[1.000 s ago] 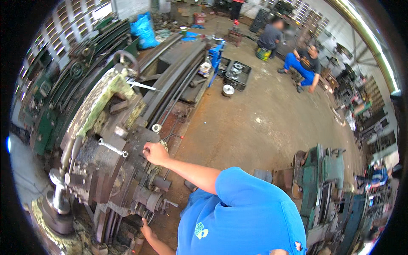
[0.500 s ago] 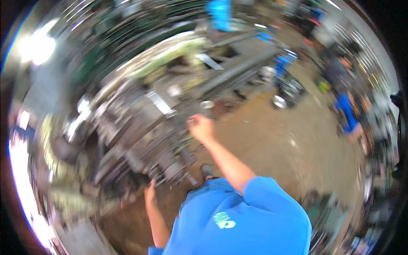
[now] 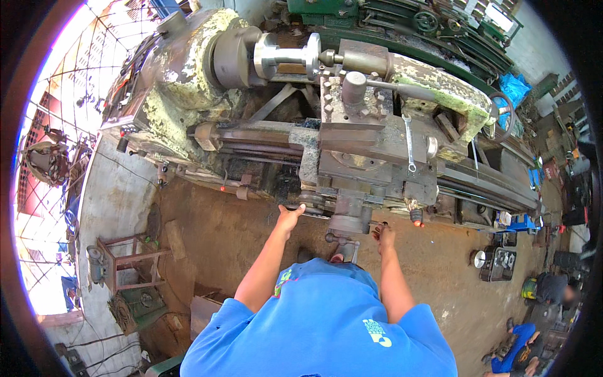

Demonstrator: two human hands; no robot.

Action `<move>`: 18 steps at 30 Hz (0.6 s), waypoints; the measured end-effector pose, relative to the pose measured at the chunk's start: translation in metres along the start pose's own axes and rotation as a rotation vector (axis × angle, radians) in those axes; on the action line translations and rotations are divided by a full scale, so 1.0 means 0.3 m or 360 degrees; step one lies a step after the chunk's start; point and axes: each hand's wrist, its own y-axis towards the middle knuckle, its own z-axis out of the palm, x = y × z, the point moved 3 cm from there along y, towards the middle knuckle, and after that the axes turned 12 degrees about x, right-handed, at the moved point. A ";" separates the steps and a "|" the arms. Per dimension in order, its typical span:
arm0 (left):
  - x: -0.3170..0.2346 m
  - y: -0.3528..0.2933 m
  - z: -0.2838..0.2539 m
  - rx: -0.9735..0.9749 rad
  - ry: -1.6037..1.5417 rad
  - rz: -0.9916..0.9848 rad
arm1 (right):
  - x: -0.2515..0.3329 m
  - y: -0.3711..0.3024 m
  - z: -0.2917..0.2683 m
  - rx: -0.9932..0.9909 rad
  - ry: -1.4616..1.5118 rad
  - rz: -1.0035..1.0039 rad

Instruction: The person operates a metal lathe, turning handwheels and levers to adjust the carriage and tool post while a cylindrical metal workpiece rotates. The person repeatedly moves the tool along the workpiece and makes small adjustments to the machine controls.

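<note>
I stand at a large worn metal lathe [image 3: 433, 85]. My left hand [image 3: 290, 221] is closed at the rim of a carriage handwheel [image 3: 309, 202], thumb up. My right hand [image 3: 384, 237] has its fingers curled by the carriage front, right of the cross-slide handle [image 3: 342, 240]; whatever they hold is hidden. A shiny flanged metal workpiece [image 3: 289, 56] sits between the chuck [image 3: 235, 60] and the tailstock centre [image 3: 330, 58]. Nearer me is the square tool post [image 3: 353, 91]. A combination spanner [image 3: 409, 143] lies on the carriage to its right.
A green machine [image 3: 402, 28] stands behind the lathe. On the floor at right is a black tray of parts [image 3: 499, 262]; a person in blue trousers [image 3: 518, 345] is beyond it. A wooden stand [image 3: 129, 264] is at left, near a mesh wall [image 3: 56, 125].
The view has turned and steadied from a blur. My right hand, earlier stretched out over the lathe, has come back to the carriage front. My left hand has reached the handwheel.
</note>
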 end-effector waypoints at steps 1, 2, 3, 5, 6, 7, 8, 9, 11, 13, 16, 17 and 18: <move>0.006 0.001 0.010 -0.0002 -0.0108 -0.0009 | -0.016 0.044 -0.010 0.0089 0.0152 0.0086; 0.013 0.002 0.021 -0.0011 -0.0210 -0.0074 | -0.031 0.079 -0.019 0.0090 0.0287 0.0235; 0.019 0.004 0.030 -0.0008 -0.0313 -0.0153 | -0.049 0.101 -0.028 0.0006 0.0413 0.0385; 0.014 0.015 0.043 0.0033 -0.0358 -0.0109 | -0.054 0.133 -0.018 0.0207 0.0624 0.0319; 0.011 0.025 0.047 0.0038 -0.0376 -0.0108 | -0.056 0.143 -0.013 0.0215 0.0730 0.0298; 0.009 0.038 0.047 0.0045 -0.0394 -0.0107 | -0.060 0.149 -0.012 0.0141 0.0835 0.0296; 0.009 0.053 0.044 0.0023 -0.0421 -0.0124 | -0.061 0.153 -0.006 0.0188 0.0881 0.0299; 0.009 0.071 0.040 0.0003 -0.0450 -0.0139 | -0.063 0.156 -0.006 0.0155 0.0923 0.0321; 0.014 0.102 0.029 -0.0030 -0.0499 -0.0167 | -0.064 0.159 -0.009 0.0119 0.0989 0.0313; 0.020 0.124 0.017 -0.0083 -0.0526 -0.0220 | -0.061 0.161 -0.020 0.0021 0.1025 0.0260; 0.026 0.137 0.013 -0.0151 -0.0463 -0.0208 | -0.059 0.169 -0.044 -0.0103 0.1099 0.0236; 0.025 0.138 0.014 -0.0145 -0.0473 -0.0177 | -0.057 0.173 -0.048 -0.0039 0.1143 0.0230; 0.026 0.137 0.016 -0.0147 -0.0477 -0.0164 | -0.057 0.175 -0.056 -0.0034 0.1181 0.0223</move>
